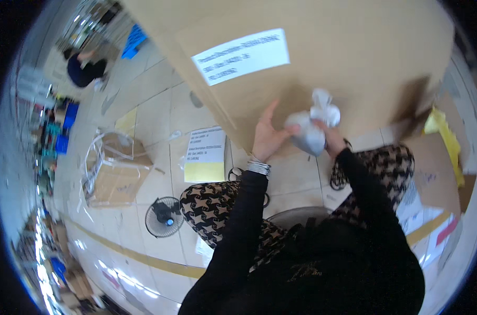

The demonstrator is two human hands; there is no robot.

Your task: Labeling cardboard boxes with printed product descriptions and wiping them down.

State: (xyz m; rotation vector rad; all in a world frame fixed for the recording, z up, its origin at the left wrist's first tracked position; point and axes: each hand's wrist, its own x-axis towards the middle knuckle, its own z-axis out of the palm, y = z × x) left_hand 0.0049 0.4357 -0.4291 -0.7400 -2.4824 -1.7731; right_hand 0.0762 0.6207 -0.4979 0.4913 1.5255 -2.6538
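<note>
In front of the large cardboard box I hold a small, rounded whitish-grey plastic bundle with a bunched top; its contents cannot be made out. My right hand is closed on its right side, just below the bunched part. My left hand is at its left, fingers spread, with the thumb touching the bundle. A white label is stuck on the box face above my left hand.
A smaller carton with loose clear wrap lies on the tiled floor at left. Near my left knee are a small fan and printed label sheets. Flattened cardboard lies at right. A person crouches far left.
</note>
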